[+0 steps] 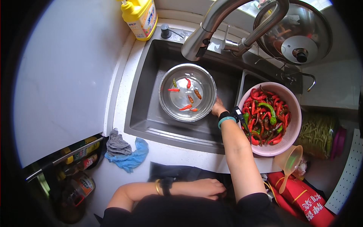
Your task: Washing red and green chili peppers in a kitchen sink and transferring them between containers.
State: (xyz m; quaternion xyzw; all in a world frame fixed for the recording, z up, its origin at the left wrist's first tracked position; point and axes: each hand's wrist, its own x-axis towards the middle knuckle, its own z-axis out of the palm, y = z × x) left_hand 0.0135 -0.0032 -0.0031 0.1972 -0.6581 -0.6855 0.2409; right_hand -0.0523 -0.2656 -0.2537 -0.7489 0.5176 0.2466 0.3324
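A round stainless steel bowl [163, 103] of water stands in the dark sink basin [150, 85]. Several small chili peppers [185, 107], mostly red, lie in it. At the bowl's right rim is my right hand [218, 107]; its fingers are partly hidden behind the rim, so its grip is unclear. My left hand [208, 187] rests in front of my body, fingers loosely bent, with nothing visible in it. To the right of my right wrist, a pink plastic colander [295, 124] holds many red chili peppers [279, 109] and a few green ones [268, 109].
A pull-out faucet [195, 46] hangs over the bowl. A yellow detergent bottle [140, 20] stands at the back left. Grey [117, 143] and blue [130, 157] cloths lie at the front left. A glass pot lid [295, 31] leans at the back right; an orange plastic ladle [289, 161] is below the colander.
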